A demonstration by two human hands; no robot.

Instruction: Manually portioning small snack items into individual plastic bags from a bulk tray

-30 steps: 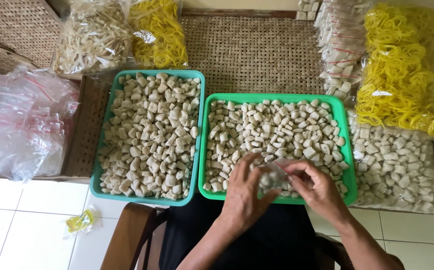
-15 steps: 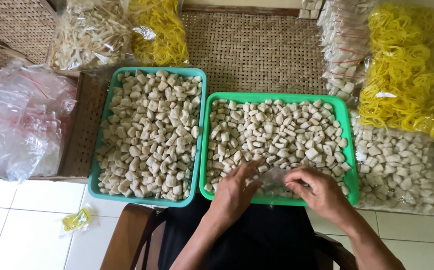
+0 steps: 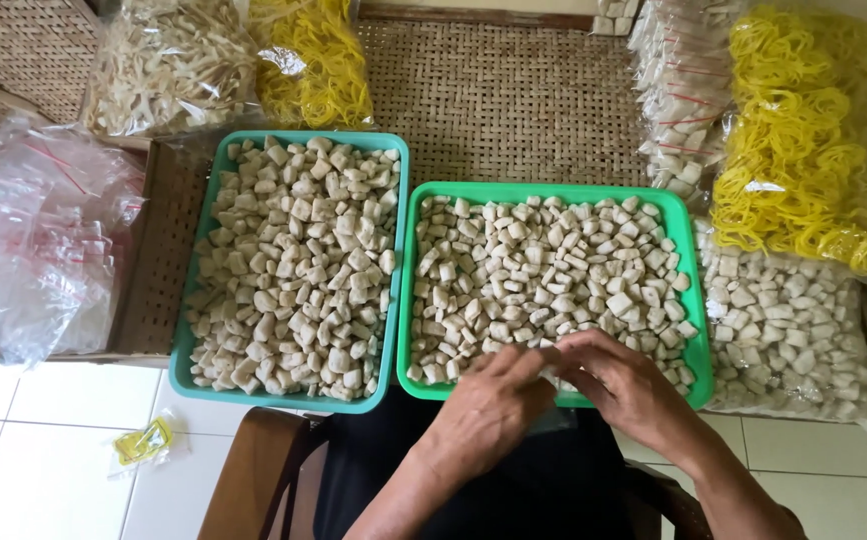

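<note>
both hands, left hand [image 3: 488, 405] and right hand [image 3: 628, 390], are closing their fingers on a small clear bag [image 3: 553, 368], held over the green tray [image 3: 553, 192] at 6 o'clock to catch pale cubes [image 3: 543, 270].

A woven rattan mat [image 3: 513, 100] is spread across the low work surface, framed at the far edge by a wooden border [image 3: 473, 15]. A wicker basket [image 3: 13, 50] is set at the upper left corner. Below the surface, the floor [image 3: 43, 440] is laid with pale square tiles, divided by thin grout lines. The curved back of a brown wooden chair [image 3: 253, 470] is seen at the bottom. The scene is lit evenly by soft daylight, with no hard shadows cast.
</note>
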